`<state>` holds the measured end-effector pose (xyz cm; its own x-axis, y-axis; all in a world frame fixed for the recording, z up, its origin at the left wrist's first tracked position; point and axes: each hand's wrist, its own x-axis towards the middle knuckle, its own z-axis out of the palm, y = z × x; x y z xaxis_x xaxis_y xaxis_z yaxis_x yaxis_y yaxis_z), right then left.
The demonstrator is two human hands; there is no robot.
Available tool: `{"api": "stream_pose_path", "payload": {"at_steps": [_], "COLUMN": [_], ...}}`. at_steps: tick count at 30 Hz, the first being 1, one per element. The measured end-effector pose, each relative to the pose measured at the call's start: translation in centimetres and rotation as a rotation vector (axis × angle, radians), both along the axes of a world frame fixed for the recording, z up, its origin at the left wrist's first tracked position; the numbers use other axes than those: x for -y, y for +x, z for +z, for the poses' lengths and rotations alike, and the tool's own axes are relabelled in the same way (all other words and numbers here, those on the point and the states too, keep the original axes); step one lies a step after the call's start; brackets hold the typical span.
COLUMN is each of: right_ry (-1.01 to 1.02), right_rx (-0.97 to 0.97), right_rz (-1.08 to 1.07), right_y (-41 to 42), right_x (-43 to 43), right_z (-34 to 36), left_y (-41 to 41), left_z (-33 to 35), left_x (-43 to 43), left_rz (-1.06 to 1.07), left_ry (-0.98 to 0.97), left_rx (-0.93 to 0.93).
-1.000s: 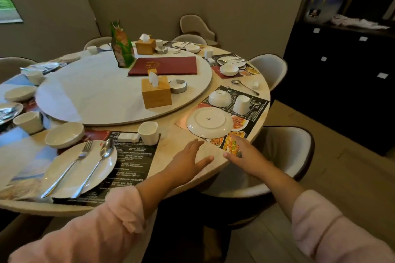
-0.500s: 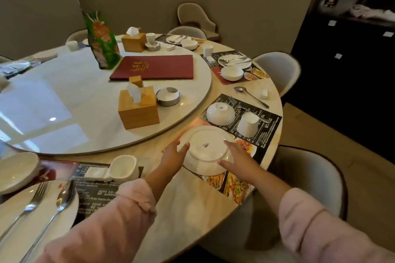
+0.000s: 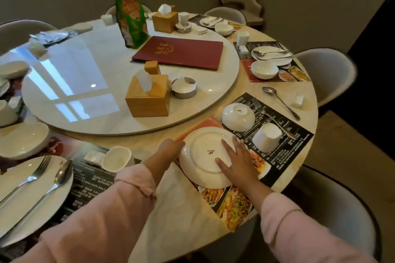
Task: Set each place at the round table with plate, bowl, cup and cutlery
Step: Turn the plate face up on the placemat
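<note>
Right hand [image 3: 239, 166] flat atop plate [image 3: 202, 145]

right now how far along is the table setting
Done: the near-left plate carries a fork and spoon, with an upright bowl and upright cup beside it.
In hand: the upside-down plate, left hand at its rim, right hand flat on its base.
Left: the inverted bowl and inverted cup need turning over, and the loose fork and loose spoon lie off the plate.

Glossy white ceramic plate [image 3: 203, 153], bowl [image 3: 238, 116] and cup [image 3: 267, 137] at lower right, shiny metal fork [image 3: 272, 118] and spoon [image 3: 280, 102] beside them, matt wooden tissue box [image 3: 147, 102] on the mirror-smooth turntable [image 3: 85, 83] at centre.
</note>
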<state>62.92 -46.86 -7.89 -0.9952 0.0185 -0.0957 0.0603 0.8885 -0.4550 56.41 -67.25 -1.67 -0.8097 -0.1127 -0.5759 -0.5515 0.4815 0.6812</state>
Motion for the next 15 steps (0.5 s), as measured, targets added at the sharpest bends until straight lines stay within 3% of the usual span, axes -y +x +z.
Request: {"api": "stream_pose_path", "payload": {"at_steps": [6, 12, 15], "right_ry": [-0.009, -0.15, -0.256], "right_rx": [-0.063, -0.037, -0.138], "right_rz": [0.006, 0.058, 0.125], "right_y": [0.2, 0.3, 0.9], "right_x": [-0.2, -1.1, -1.4], "right_z": [-0.5, 0.0, 1.0], "left_y": [-0.5, 0.9, 1.1], "left_z": [0.2, 0.5, 1.2], "left_x": [-0.9, -0.9, -0.3], "left_rz": [0.057, 0.189, 0.179], "left_ry": [0.015, 0.391, 0.484], "left_rx": [0.042, 0.127, 0.14]}}
